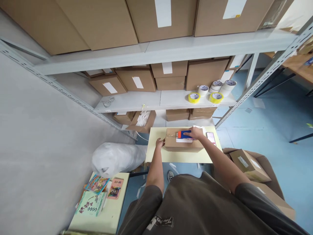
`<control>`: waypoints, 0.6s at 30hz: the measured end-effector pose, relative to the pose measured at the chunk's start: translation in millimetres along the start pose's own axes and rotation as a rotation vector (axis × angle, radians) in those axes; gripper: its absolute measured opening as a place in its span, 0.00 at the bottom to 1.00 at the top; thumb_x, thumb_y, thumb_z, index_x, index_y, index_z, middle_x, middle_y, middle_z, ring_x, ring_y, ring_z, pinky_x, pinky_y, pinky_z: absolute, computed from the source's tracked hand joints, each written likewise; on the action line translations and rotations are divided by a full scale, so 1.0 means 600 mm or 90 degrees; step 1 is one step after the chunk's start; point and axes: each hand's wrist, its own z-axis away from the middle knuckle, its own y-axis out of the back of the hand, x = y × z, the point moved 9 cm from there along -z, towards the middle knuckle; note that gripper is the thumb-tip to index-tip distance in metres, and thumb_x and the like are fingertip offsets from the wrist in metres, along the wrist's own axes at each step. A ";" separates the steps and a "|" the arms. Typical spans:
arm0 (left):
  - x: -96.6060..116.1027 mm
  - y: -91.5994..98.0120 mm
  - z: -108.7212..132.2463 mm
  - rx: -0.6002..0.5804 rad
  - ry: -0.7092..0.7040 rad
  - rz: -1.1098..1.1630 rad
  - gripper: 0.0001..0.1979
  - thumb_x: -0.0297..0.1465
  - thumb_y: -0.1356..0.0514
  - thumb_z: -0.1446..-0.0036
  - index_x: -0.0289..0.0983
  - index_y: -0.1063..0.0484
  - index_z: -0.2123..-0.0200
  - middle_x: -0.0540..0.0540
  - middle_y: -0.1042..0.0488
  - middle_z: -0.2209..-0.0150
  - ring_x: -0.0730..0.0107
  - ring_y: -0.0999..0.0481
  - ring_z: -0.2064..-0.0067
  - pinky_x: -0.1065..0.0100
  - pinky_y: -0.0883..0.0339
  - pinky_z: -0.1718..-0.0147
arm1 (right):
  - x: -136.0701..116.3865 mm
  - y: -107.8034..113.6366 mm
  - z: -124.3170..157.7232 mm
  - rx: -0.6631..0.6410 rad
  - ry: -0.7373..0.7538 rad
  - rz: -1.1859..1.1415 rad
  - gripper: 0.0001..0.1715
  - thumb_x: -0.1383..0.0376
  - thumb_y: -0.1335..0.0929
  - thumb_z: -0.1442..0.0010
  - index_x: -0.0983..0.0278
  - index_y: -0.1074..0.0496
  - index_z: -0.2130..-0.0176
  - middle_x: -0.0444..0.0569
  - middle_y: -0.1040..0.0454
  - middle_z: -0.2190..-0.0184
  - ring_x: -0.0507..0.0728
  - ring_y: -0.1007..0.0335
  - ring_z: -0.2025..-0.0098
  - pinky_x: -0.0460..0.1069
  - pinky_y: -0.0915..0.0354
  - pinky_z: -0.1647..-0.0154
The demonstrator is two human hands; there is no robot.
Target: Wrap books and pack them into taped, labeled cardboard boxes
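A closed cardboard box lies on the small pale yellow table, with a white label on its top. Shiny clear tape shows along the top's left part. My right hand grips a blue and orange tape dispenser, which rests on or just above the box top; its far side is hidden under my fingers. At the box's left end, my left hand has its fingers curled against the side, holding the box. To the right of the box a phone lies on the table.
Tape rolls and cardboard boxes fill the shelf ahead. An open carton with white contents is below. A wrapped white roll stands left, near books. A large carton with boxes inside is at right.
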 end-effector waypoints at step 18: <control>0.076 -0.078 0.107 0.065 -0.146 -0.411 0.35 0.58 0.47 0.32 0.35 0.30 0.38 0.27 0.21 0.42 0.42 0.22 0.39 0.57 0.33 0.47 | 0.025 0.009 0.034 -0.026 0.070 -0.046 0.35 0.34 0.30 0.38 0.60 0.16 0.57 0.55 0.15 0.57 0.64 0.18 0.54 0.49 0.34 0.61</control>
